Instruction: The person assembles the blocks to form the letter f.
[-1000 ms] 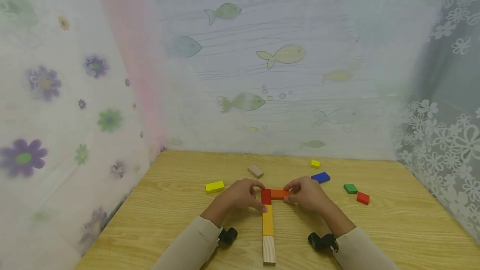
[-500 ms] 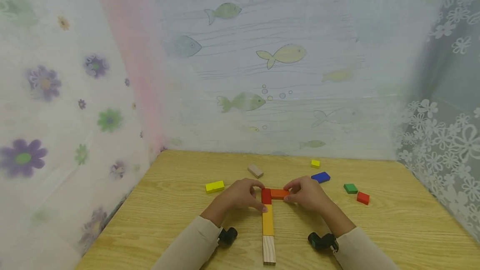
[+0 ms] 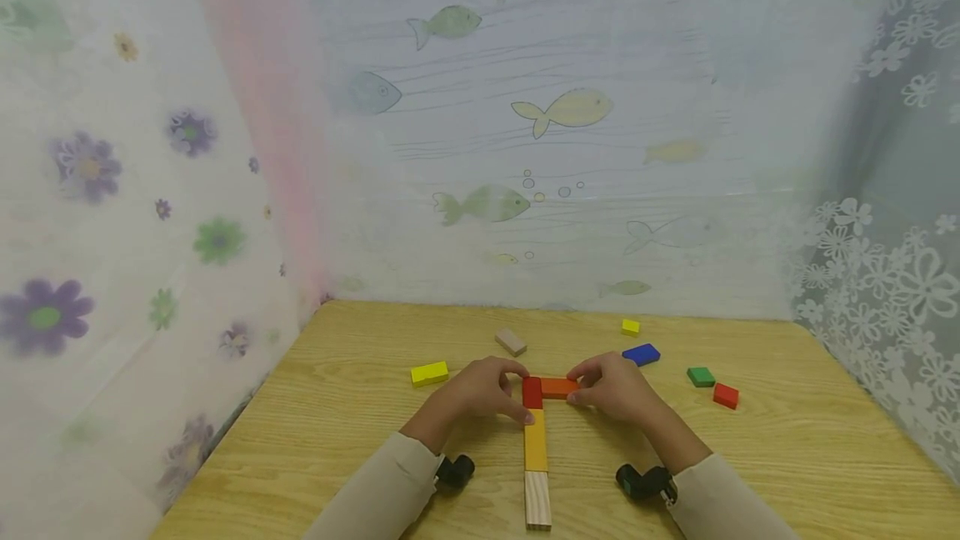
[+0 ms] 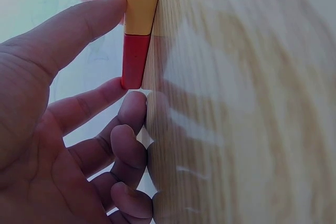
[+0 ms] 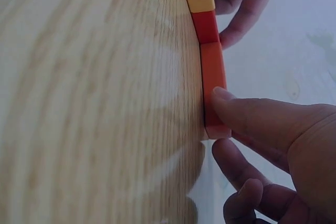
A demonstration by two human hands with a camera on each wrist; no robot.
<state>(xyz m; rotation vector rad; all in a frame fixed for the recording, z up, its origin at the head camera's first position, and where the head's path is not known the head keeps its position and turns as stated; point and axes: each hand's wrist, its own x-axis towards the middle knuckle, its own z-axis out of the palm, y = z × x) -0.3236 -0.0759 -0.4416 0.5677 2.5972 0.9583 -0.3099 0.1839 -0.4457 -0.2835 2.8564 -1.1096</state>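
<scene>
A row of wooden blocks lies on the table: a plain block (image 3: 537,500) nearest, a yellow-orange block (image 3: 536,444) beyond it, then a dark red block (image 3: 532,393). An orange block (image 3: 557,389) joins the red one at a right angle, pointing right. My left hand (image 3: 480,390) spans the red block, index fingertip at its far end (image 4: 132,83) and thumb against the yellow-orange block's side. Its other fingers rest on the tabletop. My right hand (image 3: 613,387) pinches the orange block's right part; in the right wrist view the thumb (image 5: 226,95) lies against its side.
On the wood-grain table (image 3: 337,457) lie a bright yellow block (image 3: 430,374) at left, a plain block (image 3: 512,342) behind, and at right blue (image 3: 642,355), green (image 3: 701,377), red (image 3: 726,396) and small yellow (image 3: 631,327) blocks. Patterned curtains (image 3: 480,148) surround it.
</scene>
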